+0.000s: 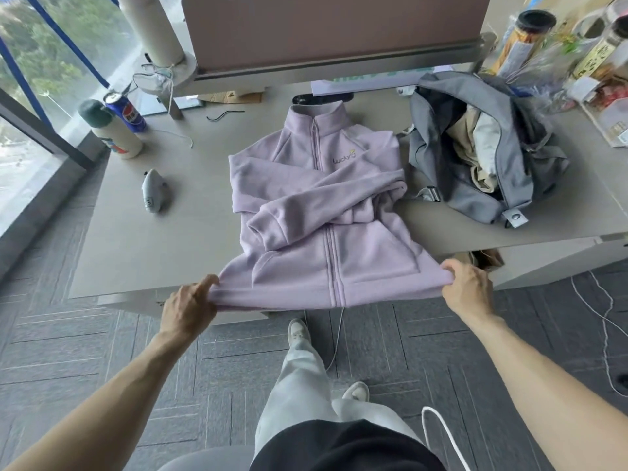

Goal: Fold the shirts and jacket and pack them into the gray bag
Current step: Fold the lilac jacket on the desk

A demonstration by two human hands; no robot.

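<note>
A lilac zip-up jacket [299, 263] lies face up on the grey table [153, 253], collar away from me, both sleeves folded across its chest. Its hem hangs over the table's near edge. My left hand [188, 305] pinches the hem's left corner. My right hand [467, 287] grips the hem's right corner. The gray bag [509, 185] lies open to the right of the jacket, with beige and white folded clothes [475, 144] showing inside it.
A bottle [112, 132] and a blue can [125, 112] stand at the table's far left, and a small grey pouch [153, 195] lies left of the jacket. A partition [333, 32] closes the back. Jars and clutter [584, 56] fill the far right. Cables trail across the floor.
</note>
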